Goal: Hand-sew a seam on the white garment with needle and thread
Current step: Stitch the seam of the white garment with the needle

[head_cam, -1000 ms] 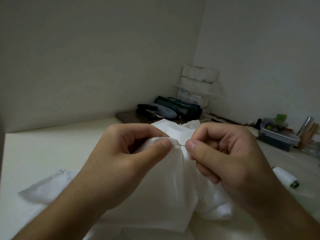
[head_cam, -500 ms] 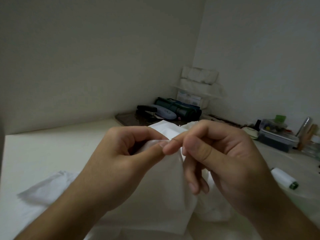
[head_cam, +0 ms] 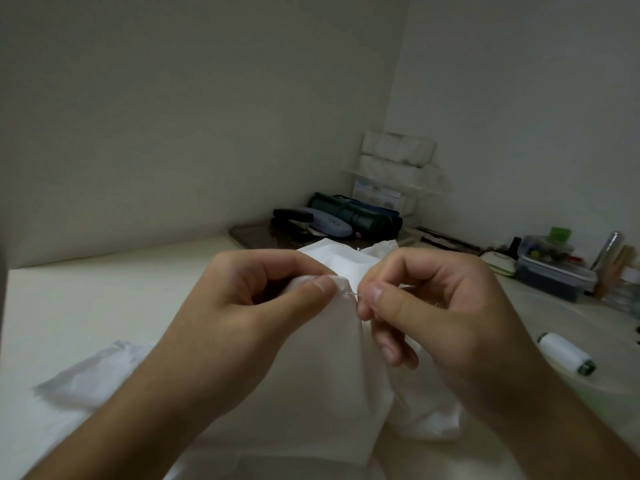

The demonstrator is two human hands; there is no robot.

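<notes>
A stitch is being made: the left hand (head_cam: 242, 327) pinches the white garment's (head_cam: 332, 393) fold while the right hand (head_cam: 433, 317) pinches the needle (head_cam: 351, 294) entering it. Next, probably push through and draw thread taut.

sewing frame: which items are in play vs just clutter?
In play:
left hand gripping white garment
right hand pinching needle
white thread spool, lying by

Clutter:
glasses case
green roll pouch
lidded box

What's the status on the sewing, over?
Left hand pinches white garment fold. Right hand pinches needle at fold edge. Nothing in the way.
</notes>
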